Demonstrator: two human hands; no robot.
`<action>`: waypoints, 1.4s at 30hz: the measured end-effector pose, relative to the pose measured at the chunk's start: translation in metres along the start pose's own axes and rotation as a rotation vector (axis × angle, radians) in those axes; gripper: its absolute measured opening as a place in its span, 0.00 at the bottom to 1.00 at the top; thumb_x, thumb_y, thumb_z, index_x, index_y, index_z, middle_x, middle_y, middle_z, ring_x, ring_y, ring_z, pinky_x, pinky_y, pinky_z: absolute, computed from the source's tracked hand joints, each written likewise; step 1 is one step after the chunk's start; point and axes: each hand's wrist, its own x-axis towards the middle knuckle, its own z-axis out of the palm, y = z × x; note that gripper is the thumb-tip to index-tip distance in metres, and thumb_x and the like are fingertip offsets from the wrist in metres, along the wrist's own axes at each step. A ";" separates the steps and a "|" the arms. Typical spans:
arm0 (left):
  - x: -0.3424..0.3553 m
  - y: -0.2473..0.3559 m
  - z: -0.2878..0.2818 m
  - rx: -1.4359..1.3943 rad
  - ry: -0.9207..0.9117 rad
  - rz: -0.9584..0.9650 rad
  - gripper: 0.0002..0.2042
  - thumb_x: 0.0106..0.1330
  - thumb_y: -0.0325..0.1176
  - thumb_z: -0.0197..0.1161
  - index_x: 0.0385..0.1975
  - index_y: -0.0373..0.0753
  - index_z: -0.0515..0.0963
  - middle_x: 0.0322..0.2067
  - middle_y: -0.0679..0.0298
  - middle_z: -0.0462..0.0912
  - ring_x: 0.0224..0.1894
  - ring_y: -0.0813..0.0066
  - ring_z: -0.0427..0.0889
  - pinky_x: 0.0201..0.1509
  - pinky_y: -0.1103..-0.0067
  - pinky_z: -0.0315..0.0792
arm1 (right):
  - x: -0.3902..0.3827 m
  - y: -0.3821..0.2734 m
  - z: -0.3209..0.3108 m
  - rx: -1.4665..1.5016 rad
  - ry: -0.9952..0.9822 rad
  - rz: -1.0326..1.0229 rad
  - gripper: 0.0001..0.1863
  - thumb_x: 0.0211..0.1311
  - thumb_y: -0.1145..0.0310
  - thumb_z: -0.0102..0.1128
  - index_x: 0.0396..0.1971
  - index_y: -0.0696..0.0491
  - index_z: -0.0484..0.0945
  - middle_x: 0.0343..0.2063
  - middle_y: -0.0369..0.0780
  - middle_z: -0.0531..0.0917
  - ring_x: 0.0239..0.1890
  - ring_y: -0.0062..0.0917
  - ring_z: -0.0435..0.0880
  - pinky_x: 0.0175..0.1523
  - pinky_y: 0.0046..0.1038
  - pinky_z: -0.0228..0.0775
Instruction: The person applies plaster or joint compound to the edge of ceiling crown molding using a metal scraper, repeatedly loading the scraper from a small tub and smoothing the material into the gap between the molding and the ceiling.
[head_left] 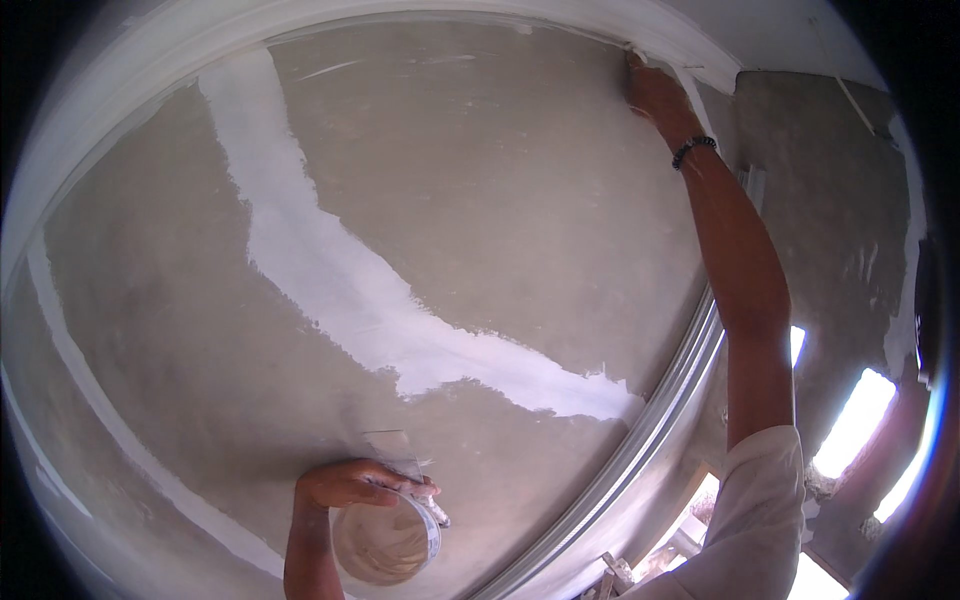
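Low in the head view, my left hand [352, 484] is closed around the rim of a round see-through plastic tub [378, 545], whose inside is smeared with pale paste. The same hand also grips a putty knife [392, 447], its blade pointing up and its handle end sticking out by the tub's rim. My right arm is stretched far up to the right. Up there my right hand [660, 92], closed, is at the wall's top edge just under the white cornice [690, 48]. Something whitish shows at its fingertips, too small to make out. A dark bead bracelet [694, 150] circles that wrist.
A broad white filler band [335, 275] crosses the grey wall [490, 190] diagonally, with a thinner white strip [110, 410] at left. Long metal profiles [660, 400] stand along the right side. Beyond them are bright openings [855, 422] in a rough wall.
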 end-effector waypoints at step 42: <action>0.000 -0.014 -0.003 0.180 -0.009 0.116 0.19 0.66 0.38 0.55 0.54 0.35 0.73 0.56 0.60 0.73 0.61 0.69 0.67 0.66 0.77 0.55 | -0.008 -0.095 -0.072 0.822 0.035 -0.440 0.05 0.48 0.72 0.58 0.19 0.55 0.73 0.19 0.38 0.75 0.18 0.24 0.72 0.20 0.27 0.62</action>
